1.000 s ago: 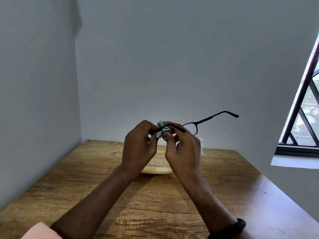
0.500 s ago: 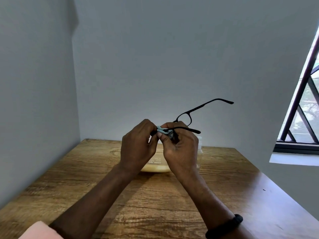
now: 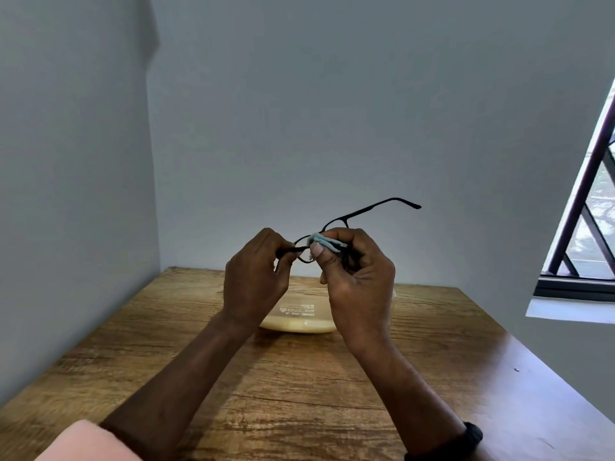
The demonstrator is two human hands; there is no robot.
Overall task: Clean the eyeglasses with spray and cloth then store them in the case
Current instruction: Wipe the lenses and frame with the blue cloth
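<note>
Eyeglasses (image 3: 372,210) held up over desk (image 3: 299,400); left hand (image 3: 256,277) pinching frame end, right hand (image 3: 359,287) pinching blue cloth (image 3: 324,242) on a lens; wiping probably part-way; cream case (image 3: 299,322) below, storing not yet done.

Glasses (image 3: 369,209): thin black frame, plastic by the look, matt. Cloth (image 3: 324,242): pale blue, soft, folded layers, no shine. Case (image 3: 299,323): cream, smooth, faintly glossy. Table (image 3: 299,394): brown wood, strong grain, satin sheen at right. Wall (image 3: 332,111): flat matt paint. Wristband (image 3: 470,435): black, matt.
</note>
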